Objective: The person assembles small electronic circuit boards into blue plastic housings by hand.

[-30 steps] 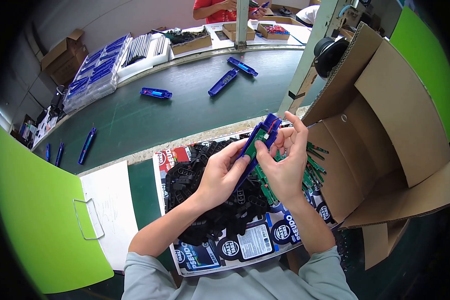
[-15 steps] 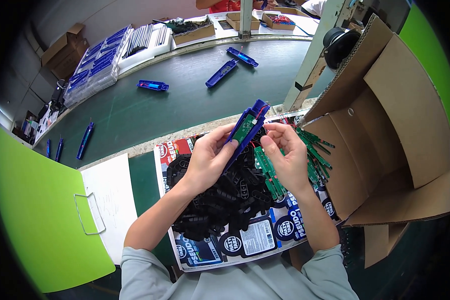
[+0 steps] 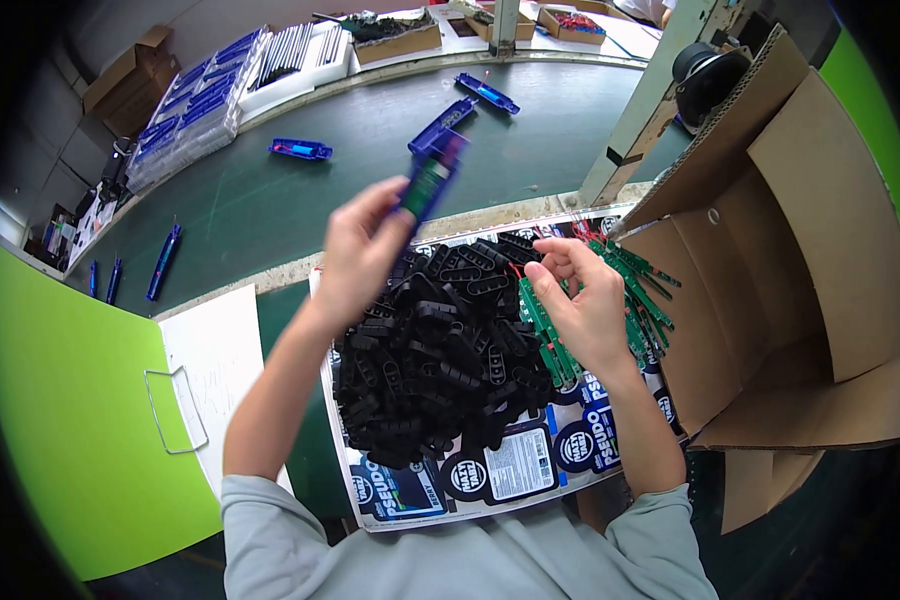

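Observation:
My left hand (image 3: 358,250) is closed around a long blue plastic casing (image 3: 444,178), lifted beyond the black parts and smeared by motion. Inside the casing lies a green circuit board (image 3: 423,192). My right hand (image 3: 588,305) hovers beside the loose green circuit boards (image 3: 542,335), its fingers loosely bent and apart, with nothing seen in them. A heap of small black plastic parts (image 3: 440,350) lies between my forearms. Several red wires show near the far ends of the boards.
A printed sheet (image 3: 510,508) lies under the heap. More blue casings (image 3: 300,149) are scattered on the dark green surface (image 3: 300,205). An open cardboard box (image 3: 810,240) stands at the right, a lime-green panel (image 3: 80,430) at the left. A post (image 3: 635,130) rises beyond the boards.
My left hand has carried the blue casing leftward and away from my right hand, baring more of the black heap. The right hand has come away from the casing and moved slightly right.

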Demonstrator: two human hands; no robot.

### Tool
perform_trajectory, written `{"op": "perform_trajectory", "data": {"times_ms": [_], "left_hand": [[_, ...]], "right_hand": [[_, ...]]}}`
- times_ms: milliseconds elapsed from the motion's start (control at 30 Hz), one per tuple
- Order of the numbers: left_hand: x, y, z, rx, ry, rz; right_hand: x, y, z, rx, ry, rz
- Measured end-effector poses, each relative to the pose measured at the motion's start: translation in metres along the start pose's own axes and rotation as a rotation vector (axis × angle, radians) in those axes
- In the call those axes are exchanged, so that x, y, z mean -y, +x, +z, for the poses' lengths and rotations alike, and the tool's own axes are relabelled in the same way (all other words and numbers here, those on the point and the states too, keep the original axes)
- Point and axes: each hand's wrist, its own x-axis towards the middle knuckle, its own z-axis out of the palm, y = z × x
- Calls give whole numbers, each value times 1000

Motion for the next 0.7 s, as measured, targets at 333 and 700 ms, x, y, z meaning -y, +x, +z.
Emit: {"op": "perform_trajectory", "data": {"times_ms": [333, 700], "left_hand": [[118, 72, -160, -240, 761, -181], [136, 69, -189, -258, 1176, -131]], "right_hand": [[-16, -1, 20, 104, -328, -297], [-13, 6, 34, 268, -440, -428]]}}
